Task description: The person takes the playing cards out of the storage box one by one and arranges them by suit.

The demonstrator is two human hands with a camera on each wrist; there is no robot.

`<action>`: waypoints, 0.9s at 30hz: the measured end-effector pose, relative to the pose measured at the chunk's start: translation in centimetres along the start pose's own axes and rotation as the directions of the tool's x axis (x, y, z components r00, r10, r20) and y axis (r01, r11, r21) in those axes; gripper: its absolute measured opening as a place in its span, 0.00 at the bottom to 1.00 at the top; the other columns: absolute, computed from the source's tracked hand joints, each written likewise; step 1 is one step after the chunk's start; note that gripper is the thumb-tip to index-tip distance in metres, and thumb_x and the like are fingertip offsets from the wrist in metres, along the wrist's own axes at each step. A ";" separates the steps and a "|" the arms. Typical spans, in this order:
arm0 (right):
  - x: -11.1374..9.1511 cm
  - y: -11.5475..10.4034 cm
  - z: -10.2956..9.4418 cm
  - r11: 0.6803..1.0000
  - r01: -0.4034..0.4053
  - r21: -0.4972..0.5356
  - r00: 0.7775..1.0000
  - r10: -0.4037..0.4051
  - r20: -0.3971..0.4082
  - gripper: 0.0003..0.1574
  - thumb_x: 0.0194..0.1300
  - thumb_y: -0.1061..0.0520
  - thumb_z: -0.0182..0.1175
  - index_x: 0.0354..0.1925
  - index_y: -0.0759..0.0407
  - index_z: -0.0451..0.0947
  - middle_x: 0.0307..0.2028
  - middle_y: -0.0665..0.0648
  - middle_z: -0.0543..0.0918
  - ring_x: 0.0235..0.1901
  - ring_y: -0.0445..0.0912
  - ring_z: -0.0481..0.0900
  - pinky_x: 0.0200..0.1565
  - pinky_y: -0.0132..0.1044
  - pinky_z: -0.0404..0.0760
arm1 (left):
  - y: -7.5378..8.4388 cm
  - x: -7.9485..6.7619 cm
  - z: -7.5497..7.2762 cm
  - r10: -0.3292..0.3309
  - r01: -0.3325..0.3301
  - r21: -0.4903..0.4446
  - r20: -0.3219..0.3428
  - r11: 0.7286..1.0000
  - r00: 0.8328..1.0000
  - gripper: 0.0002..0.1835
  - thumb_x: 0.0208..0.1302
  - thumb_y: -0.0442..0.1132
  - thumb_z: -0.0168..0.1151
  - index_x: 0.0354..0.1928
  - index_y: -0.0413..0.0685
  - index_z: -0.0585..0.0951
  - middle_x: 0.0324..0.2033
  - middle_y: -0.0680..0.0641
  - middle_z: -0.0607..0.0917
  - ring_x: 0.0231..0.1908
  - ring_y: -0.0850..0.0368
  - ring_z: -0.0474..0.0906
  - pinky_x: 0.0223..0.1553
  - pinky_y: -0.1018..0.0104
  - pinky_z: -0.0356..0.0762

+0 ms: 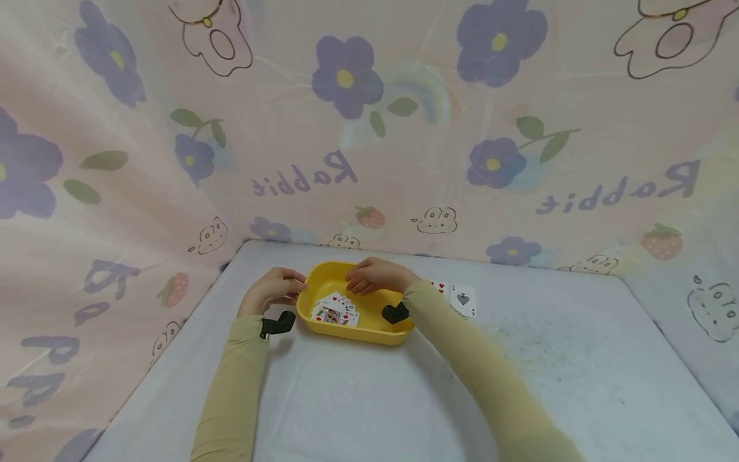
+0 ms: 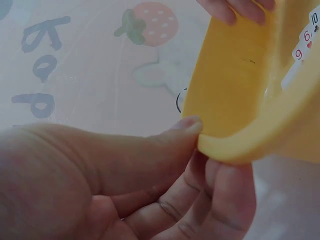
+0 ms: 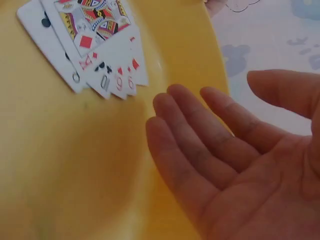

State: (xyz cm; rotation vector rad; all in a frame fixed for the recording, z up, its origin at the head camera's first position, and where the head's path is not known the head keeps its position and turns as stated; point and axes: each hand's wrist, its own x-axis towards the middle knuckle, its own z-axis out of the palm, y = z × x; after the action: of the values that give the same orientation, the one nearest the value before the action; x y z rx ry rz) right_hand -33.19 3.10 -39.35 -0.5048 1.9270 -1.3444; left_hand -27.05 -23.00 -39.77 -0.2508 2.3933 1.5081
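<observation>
A yellow plastic basin (image 1: 358,334) stands on the white-covered table, with a fanned bunch of playing cards (image 1: 331,313) lying face up in its left part. My left hand (image 1: 274,287) pinches the basin's left rim between thumb and fingers, as the left wrist view shows. Over the far side of the basin hovers my right hand (image 1: 382,276), its fingers extended and nothing held. In the right wrist view a king of diamonds (image 3: 97,30) lies on top of the cards, to the left of the fingertips.
More playing cards, among them an ace of spades (image 1: 464,299), lie on the table right of the basin, partly behind the right forearm. A patterned curtain (image 1: 404,147) rises behind the table and along its left side. Each wrist wears a black camera mount (image 1: 278,323).
</observation>
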 end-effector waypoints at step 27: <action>1.1 0.5 2.3 0.983 -0.090 -0.162 0.986 0.111 0.125 0.21 0.70 0.54 0.56 0.53 0.68 0.75 0.46 0.67 0.82 0.47 0.58 0.79 0.52 0.45 0.76 | -0.1 -0.1 0.1 0.021 -0.021 0.013 0.000 1.000 1.000 0.16 0.68 0.35 0.58 0.53 0.32 0.74 0.38 0.37 0.80 0.32 0.53 0.77 0.37 0.62 0.82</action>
State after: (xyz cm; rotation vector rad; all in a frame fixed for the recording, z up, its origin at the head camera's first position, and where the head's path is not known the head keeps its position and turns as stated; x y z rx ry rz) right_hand -32.16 1.01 -40.63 -0.5510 1.9296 -1.0738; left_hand -26.91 -22.93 -39.85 -0.2236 2.4121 1.5018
